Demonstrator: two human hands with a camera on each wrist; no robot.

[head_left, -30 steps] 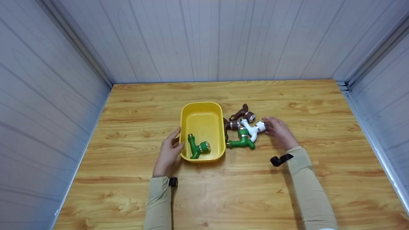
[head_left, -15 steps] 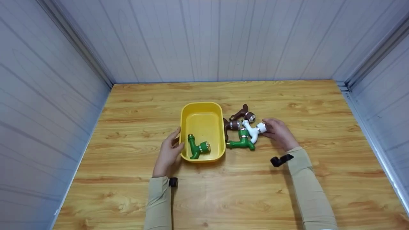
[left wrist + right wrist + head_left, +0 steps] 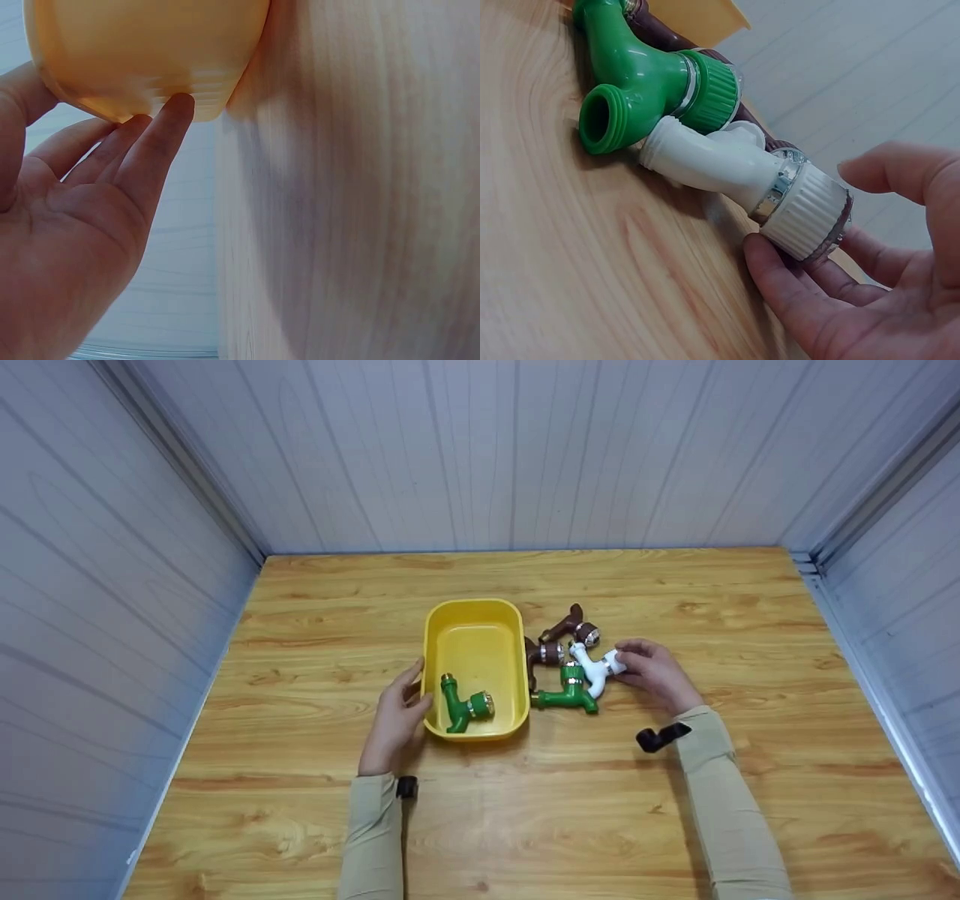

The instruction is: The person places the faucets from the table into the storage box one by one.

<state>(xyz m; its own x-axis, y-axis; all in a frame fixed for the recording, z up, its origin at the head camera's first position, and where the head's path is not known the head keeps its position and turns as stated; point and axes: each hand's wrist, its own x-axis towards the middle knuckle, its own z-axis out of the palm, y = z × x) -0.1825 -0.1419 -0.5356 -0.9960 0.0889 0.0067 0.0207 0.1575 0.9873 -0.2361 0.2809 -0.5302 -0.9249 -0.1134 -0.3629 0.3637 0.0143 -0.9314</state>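
My left hand holds the left side of a yellow plastic tray, thumb at the rim. In the left wrist view its fingers lie against the outer wall of the tray. One green tap lies inside, near the front end. To the right of the tray, my right hand holds a white tap by its ribbed knob. The right wrist view has fingers under that knob and the thumb close above. A second green tap lies against the white one.
Two brown taps lie behind the white and green ones, one close along the tray's right wall. The wooden table runs back to a pale panel wall, with more panels on both sides.
My right hand has closed in on the white tap's knob, its thumb and fingers now over it. The white tap has shifted slightly. My left hand and the tray have stayed put.
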